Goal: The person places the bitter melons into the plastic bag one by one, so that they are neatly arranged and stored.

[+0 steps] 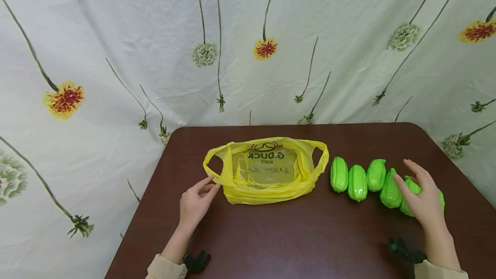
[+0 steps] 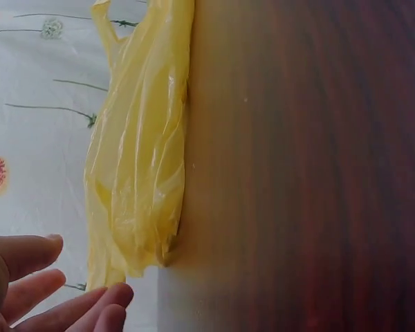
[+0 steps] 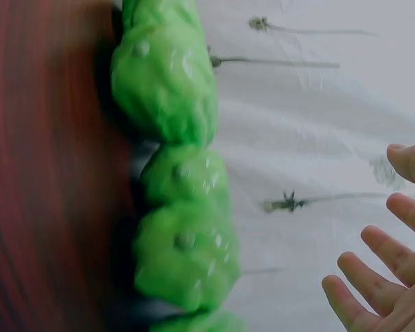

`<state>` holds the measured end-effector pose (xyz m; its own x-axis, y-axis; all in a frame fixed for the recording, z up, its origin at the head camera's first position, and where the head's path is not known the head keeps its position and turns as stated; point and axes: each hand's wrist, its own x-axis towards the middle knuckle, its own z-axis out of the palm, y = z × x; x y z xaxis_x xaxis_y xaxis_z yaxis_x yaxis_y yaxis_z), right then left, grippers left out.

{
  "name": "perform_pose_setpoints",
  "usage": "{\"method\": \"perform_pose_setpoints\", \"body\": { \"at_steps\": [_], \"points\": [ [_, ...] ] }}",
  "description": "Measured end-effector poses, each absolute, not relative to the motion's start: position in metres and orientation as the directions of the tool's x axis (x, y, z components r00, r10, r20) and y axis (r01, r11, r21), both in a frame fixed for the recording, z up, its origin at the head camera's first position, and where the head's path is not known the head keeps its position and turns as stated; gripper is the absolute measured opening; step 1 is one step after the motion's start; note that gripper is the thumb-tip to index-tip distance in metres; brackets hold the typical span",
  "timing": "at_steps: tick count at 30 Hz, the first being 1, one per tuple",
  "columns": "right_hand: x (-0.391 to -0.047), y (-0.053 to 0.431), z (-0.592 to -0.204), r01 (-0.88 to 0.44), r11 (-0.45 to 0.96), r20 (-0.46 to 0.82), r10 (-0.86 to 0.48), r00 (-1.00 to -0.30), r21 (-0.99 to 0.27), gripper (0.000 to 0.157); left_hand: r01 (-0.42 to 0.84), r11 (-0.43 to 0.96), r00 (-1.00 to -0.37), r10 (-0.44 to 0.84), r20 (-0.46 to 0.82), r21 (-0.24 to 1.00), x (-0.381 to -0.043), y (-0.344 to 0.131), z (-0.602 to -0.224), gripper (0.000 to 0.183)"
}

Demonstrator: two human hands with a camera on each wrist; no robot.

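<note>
A thin yellow plastic bag (image 1: 271,193) lies with its mouth spread, printed "G.DUCK KIDS" in mirrored letters. My left hand (image 1: 195,201) is at its left handle, fingers loosely bent and thumb apart from them; whether the fingertips touch the handle I cannot tell. In the left wrist view the bag (image 2: 138,152) stands just beyond those fingers. Several glossy green, oblong, ridged objects (image 1: 357,183) form a row right of the bag. Over the right end of that row is my right hand (image 1: 426,201), fingers spread and holding nothing, partly hiding the last ones. The right wrist view shows green objects (image 3: 187,252) beside the hand.
The dark brown table (image 1: 294,236) has rounded back corners and ends at a hanging pale cloth (image 1: 248,76) printed with flowers. Dark wrist straps (image 1: 197,262) circle both forearms near the beige sleeves (image 1: 166,267).
</note>
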<state>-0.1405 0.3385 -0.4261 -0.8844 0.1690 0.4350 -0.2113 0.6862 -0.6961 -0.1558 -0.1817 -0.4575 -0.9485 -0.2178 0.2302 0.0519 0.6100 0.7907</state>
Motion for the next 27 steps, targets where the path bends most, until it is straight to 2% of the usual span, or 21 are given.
{"method": "perform_pose_setpoints", "body": {
  "at_steps": [5,13,17,22,27],
  "points": [
    [-0.134,0.349,-0.431,-0.094,0.696,0.368,0.256,-0.894,-0.712,0.054,0.027,0.559,-0.967,-0.194,0.163,0.828,-0.159,-0.182,-0.463,0.040],
    [-0.129,0.367,-0.441,0.056,0.641,0.300,0.432,-0.850,-0.765,0.052,-0.003,0.341,-0.983,-0.174,0.060,0.940,-0.165,-0.181,-0.475,0.040],
    [-0.136,0.391,-0.466,0.154,0.579,0.260,0.568,-0.781,-0.801,0.051,-0.008,0.296,-0.983,-0.180,0.047,0.955,-0.168,-0.178,-0.479,0.039],
    [-0.149,0.425,-0.508,0.208,0.542,0.281,0.682,-0.675,-0.814,0.049,0.001,0.191,-0.979,-0.199,0.040,0.982,-0.173,-0.174,-0.485,0.036],
    [-0.142,0.417,-0.500,0.183,0.539,0.326,0.710,-0.625,-0.822,0.045,0.010,0.099,-0.962,-0.270,0.037,0.995,-0.180,-0.171,-0.489,0.033]
  ]
}}
